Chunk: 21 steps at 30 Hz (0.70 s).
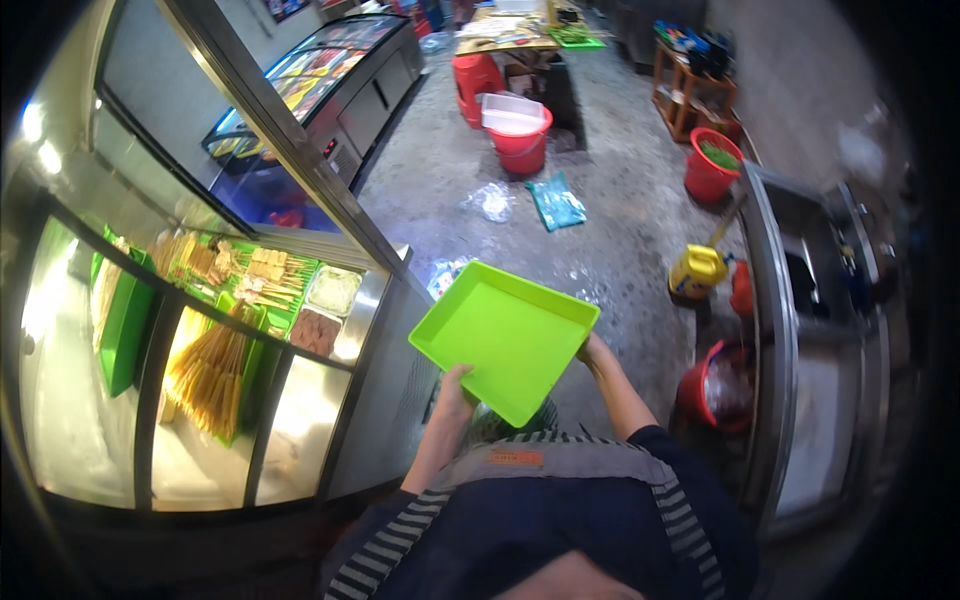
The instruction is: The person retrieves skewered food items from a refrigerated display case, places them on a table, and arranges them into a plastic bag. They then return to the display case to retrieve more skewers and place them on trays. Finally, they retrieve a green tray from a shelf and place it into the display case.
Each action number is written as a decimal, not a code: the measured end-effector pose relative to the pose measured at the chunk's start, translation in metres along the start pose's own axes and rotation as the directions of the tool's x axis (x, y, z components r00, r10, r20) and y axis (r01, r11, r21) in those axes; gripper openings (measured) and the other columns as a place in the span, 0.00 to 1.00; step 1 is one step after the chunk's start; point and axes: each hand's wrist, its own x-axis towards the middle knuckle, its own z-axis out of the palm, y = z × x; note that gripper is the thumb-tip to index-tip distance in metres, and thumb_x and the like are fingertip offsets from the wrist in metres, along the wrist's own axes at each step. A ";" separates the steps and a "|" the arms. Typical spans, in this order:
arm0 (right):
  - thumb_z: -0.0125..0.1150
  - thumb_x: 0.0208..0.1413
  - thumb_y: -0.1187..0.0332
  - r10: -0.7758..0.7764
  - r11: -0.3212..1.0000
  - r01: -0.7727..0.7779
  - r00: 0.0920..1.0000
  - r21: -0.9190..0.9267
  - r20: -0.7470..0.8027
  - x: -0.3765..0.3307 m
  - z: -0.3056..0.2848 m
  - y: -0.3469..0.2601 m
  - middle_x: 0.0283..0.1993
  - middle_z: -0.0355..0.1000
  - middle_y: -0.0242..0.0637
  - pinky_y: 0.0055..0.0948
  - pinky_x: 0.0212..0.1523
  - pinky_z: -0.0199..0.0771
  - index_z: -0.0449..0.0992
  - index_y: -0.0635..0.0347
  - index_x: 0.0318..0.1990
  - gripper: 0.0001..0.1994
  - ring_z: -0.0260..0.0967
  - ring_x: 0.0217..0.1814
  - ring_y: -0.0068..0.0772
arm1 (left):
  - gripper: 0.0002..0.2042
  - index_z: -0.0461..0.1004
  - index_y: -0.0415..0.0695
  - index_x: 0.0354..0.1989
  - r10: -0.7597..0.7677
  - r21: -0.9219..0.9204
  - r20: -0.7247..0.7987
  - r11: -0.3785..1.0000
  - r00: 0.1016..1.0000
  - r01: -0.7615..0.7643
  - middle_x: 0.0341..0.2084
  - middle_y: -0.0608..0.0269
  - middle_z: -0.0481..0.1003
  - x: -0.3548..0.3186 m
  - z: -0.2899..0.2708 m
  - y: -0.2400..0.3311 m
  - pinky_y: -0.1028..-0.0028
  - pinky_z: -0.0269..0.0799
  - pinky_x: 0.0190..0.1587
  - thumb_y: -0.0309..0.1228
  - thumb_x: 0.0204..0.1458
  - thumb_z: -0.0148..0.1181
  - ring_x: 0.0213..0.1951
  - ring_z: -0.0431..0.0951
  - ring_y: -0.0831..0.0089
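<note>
A shallow lime-green plastic tray [500, 335] is held out in front of me, tilted, with nothing in it. My left hand [457, 393] grips its near left edge, thumb over the rim. At the right corner my right hand [592, 352] holds the tray too, its fingers partly hidden beneath the rim. To the left stands a lit glass display case [203, 312]. Skewers of food [270, 275] lie on green trays inside it, beside one container of pale food [337, 290] and another of brownish food [314, 332].
On the right is a metal sink [800, 260], with a yellow jug [697, 270] and a red bucket [715, 390] beside it. Ahead, a teal plastic bag [557, 201] and clear plastic [491, 201] lie on the floor before another red bucket [520, 150]. A freezer [360, 100] stands far left.
</note>
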 end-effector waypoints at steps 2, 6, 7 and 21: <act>0.49 0.49 0.68 0.032 0.999 -0.032 0.999 -0.013 0.009 0.048 -0.022 -0.003 0.19 0.68 0.42 0.28 0.15 0.70 0.69 0.67 0.26 0.09 0.69 0.18 0.33 | 0.22 0.56 0.36 0.49 0.024 0.026 0.014 0.999 1.000 -0.024 0.43 0.51 0.64 0.049 0.010 0.008 0.62 0.60 0.48 0.31 0.42 0.42 0.46 0.65 0.60; 0.49 0.48 0.69 0.281 0.951 -0.300 0.940 -0.077 -0.191 0.140 -0.115 0.053 0.18 0.68 0.42 0.29 0.14 0.70 0.69 0.67 0.25 0.09 0.69 0.17 0.33 | 0.21 0.59 0.37 0.46 0.027 0.008 -0.030 1.000 0.999 -0.027 0.40 0.54 0.66 0.144 0.041 0.046 0.64 0.63 0.45 0.31 0.41 0.44 0.43 0.67 0.62; 0.48 0.46 0.71 0.375 0.895 -0.424 0.884 -0.139 -0.281 0.159 -0.166 0.094 0.16 0.66 0.43 0.32 0.13 0.69 0.68 0.66 0.21 0.08 0.68 0.16 0.36 | 0.20 0.60 0.37 0.45 0.054 -0.003 0.002 0.999 0.999 -0.054 0.39 0.54 0.67 0.167 0.065 0.059 0.65 0.64 0.43 0.31 0.41 0.44 0.41 0.68 0.63; 0.43 0.44 0.69 0.677 0.406 -0.696 0.664 -0.592 -0.317 0.379 -0.375 0.073 0.14 0.64 0.49 0.40 0.11 0.65 0.66 0.69 0.20 0.11 0.64 0.12 0.43 | 0.17 0.65 0.37 0.39 0.277 -0.154 -0.159 0.941 0.948 -0.301 0.32 0.57 0.70 0.430 0.111 0.210 0.69 0.67 0.38 0.31 0.38 0.46 0.35 0.71 0.67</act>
